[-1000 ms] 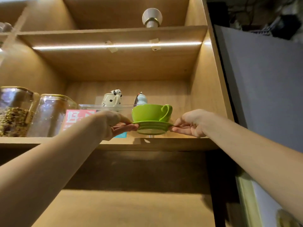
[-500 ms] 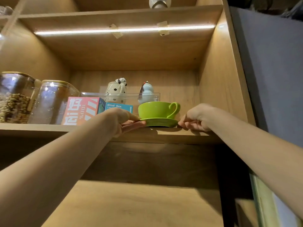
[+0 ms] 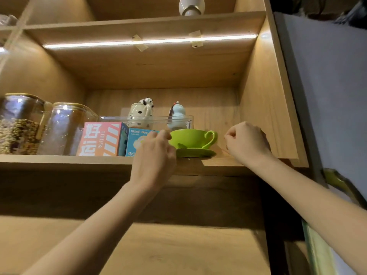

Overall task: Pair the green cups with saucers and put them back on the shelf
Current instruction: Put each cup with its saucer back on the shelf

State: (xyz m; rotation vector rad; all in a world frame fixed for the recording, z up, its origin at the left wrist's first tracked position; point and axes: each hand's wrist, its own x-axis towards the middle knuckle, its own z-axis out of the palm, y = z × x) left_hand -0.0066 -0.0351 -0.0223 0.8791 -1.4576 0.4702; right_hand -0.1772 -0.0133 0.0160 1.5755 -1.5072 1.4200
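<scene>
Resting on green saucer [image 3: 195, 152] at shelf [image 3: 59, 161] front edge: green cup [image 3: 190, 138], handle rightward. Left hand [image 3: 154, 155] nearer, loosely open, empty; right hand [image 3: 247, 141] curled, apparently empty.

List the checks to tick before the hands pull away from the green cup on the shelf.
1. Cup seated on saucer: ok.
2. Saucer fully on the shelf: ok, though near the front edge.
3. Left hand clear of the saucer: cannot tell, it overlaps the rim.
4. Right hand clear: ok, fist apart from the handle.
5. Blue box not pressed against the cup: cannot tell.
</scene>
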